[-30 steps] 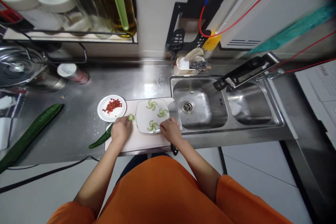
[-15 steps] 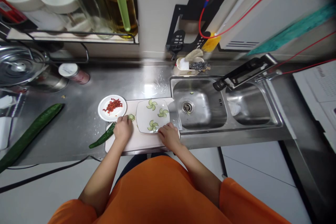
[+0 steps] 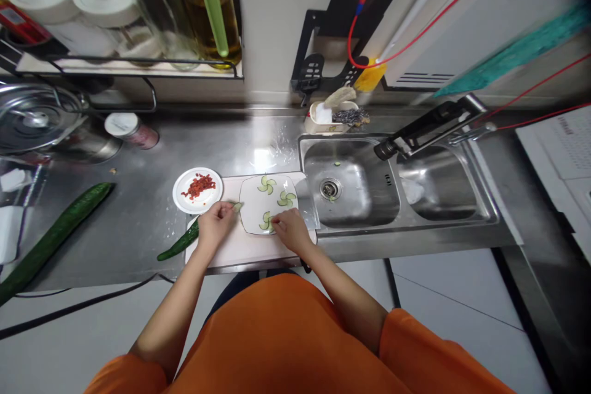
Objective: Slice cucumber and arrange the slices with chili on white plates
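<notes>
My left hand point(image 3: 216, 221) is closed in a pinch on a thin cucumber slice point(image 3: 237, 206), just off the left rim of a white square plate point(image 3: 252, 204). On that plate lie three pinwheels of cucumber slices: one at the top point(image 3: 266, 184), one at the right point(image 3: 287, 199) and one at the bottom point(image 3: 265, 221). My right hand point(image 3: 292, 229) reaches over the lower right rim, its fingertips pinched together at the bottom pinwheel; anything between them is too small to make out. Under the plate is a white cutting board point(image 3: 231, 249). A cut cucumber point(image 3: 178, 244) pokes out beyond my left hand.
A round white plate point(image 3: 180, 197) with chopped red pieces point(image 3: 199, 186) stands left of the square one. Farther left are a long cucumber point(image 3: 60, 231), a lidded pot point(image 3: 87, 138) and a canister point(image 3: 142, 133). The double sink point(image 3: 360, 221) borders the board's right side.
My left hand has lifted a cucumber slice and turned toward the square plate. My right hand has moved from the plate's lower right rim up and left to the bottom pinwheel.
</notes>
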A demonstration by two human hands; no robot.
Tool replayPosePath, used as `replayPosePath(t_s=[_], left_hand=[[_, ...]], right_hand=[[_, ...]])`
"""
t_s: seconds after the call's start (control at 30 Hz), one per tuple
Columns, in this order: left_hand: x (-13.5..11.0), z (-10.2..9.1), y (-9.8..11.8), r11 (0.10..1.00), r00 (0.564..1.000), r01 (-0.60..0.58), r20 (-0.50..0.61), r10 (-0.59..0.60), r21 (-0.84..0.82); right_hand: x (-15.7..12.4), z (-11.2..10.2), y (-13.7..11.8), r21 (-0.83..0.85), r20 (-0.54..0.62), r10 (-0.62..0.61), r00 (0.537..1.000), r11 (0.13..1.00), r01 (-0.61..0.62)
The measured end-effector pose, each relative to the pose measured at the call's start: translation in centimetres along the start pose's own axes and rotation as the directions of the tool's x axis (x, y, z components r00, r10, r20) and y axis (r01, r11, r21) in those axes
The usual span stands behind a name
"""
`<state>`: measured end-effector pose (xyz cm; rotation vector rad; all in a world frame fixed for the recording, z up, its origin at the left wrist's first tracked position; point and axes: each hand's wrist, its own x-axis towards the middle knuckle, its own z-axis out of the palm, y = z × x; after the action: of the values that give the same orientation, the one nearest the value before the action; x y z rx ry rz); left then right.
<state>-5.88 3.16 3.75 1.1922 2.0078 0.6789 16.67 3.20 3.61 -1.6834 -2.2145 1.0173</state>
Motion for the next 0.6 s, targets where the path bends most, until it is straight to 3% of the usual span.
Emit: replayPosePath(t_s=[0.13, 0.3, 0.4, 0.5, 0.6], left_hand=[[-0.1, 1.1, 1.2, 0.959, 0.982, 0.028, 0.189, 0.027, -0.283], [-0.1, 2.6, 2.0, 0.875, 0.936, 0.159, 0.352, 0.014, -0.457], [-0.3, 3.1, 2.3, 0.772, 0.903, 0.314, 0.425, -0.062, -0.553], [-0.5, 3.3, 2.7, 0.605, 0.817, 0.541, 0.537, -0.212, -0.585], [-0.5, 3.5, 2.9, 0.467, 0.670, 0.721, 0.689, -0.278, -0.513]], right_hand=[[2.3, 0.2, -1.0, 0.228, -0.123, -0.013, 0.992, 0.973, 0.041], [3.7, -0.3, -2.4, 0.381, -0.105, 0.058, 0.993, 0.925, -0.014], [3.9, -0.8, -2.7, 0.399, -0.117, 0.082, 0.990, 0.917, -0.029], [3.8, -1.4, -2.7, 0.402, -0.120, 0.060, 0.991, 0.916, -0.007], [3.7, -2.0, -2.8, 0.414, -0.094, 0.016, 0.995, 0.910, 0.024]])
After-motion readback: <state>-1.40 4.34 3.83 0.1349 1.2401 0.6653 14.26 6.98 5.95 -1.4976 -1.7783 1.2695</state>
